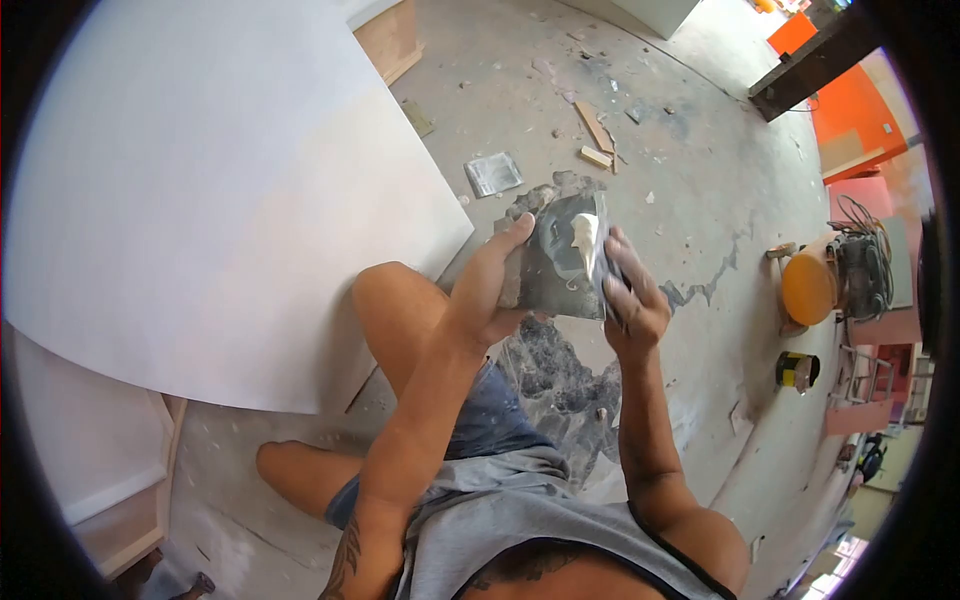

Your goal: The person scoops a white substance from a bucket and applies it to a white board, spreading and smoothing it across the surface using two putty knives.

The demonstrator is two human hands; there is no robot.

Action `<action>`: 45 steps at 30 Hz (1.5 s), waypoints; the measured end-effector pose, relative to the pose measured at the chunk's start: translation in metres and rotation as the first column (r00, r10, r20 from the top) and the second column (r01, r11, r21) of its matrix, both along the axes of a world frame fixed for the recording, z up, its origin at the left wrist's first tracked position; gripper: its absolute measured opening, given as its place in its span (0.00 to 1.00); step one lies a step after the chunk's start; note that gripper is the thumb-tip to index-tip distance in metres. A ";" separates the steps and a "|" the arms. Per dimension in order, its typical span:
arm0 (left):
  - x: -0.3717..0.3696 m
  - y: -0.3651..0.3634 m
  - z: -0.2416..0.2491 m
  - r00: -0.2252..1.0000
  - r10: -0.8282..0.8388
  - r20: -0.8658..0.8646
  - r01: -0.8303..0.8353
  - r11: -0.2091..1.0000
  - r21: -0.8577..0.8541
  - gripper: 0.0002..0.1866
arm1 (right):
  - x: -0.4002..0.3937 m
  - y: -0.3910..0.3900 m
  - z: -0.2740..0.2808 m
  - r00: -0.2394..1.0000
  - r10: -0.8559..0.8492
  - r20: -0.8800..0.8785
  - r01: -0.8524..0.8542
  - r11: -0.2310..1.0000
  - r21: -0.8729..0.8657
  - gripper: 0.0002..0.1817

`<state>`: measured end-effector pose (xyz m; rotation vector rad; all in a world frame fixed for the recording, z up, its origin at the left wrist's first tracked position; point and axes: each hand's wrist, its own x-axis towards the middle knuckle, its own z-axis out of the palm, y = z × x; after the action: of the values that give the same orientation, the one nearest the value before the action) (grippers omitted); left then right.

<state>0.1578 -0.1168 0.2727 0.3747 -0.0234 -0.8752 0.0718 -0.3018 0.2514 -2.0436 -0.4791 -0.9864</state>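
Note:
My left hand (pixel 492 275) grips a dark, smeared flat plate (pixel 550 290) by its left side, thumb on top. A lump of white putty (pixel 584 240) sits near the plate's right edge, with a grey smear around it. My right hand (pixel 636 288) is closed, slightly blurred, on a putty knife (pixel 601 235). The blade stands nearly edge-on against the putty and the plate's right side. Its handle is mostly hidden by my fingers. Both hands are in front of my body, above the floor.
A large white panel (pixel 250 200) fills the left side, its corner by my knee. On the concrete floor (pixel 700 200) lie a silvery packet (pixel 493 174), wood scraps (pixel 595 128) and debris. At right stand an orange-yellow machine (pixel 810 287) with coiled cables and a small bucket (pixel 797 371).

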 end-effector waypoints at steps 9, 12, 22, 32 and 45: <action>-0.019 0.010 0.027 0.990 0.138 0.004 -0.138 0.990 0.030 0.18 | 0.001 -0.001 0.040 0.981 -0.165 0.100 0.165 0.986 0.010 0.18; -0.028 0.006 0.040 0.941 0.277 -0.196 -0.268 0.961 0.074 0.18 | -0.028 0.058 0.061 0.985 -0.131 -0.116 0.153 0.965 0.213 0.15; -0.058 0.102 0.056 0.917 0.382 0.118 -0.376 0.924 -0.067 0.18 | -0.023 0.129 0.075 0.978 -0.107 -0.180 0.165 0.923 0.347 0.20; -0.108 0.215 0.086 0.718 0.685 0.126 -0.696 0.701 0.158 0.17 | -0.031 0.244 0.075 0.991 0.018 -0.129 0.043 0.888 0.458 0.21; -0.128 0.291 0.082 0.605 0.785 0.136 -0.797 0.597 0.098 0.18 | -0.030 0.319 0.132 0.946 0.303 0.112 -0.278 0.941 -0.193 0.23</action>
<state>0.0299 0.1746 0.3544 0.5027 0.1339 0.0483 0.0419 0.0171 0.3835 -1.9878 -0.9454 -0.9358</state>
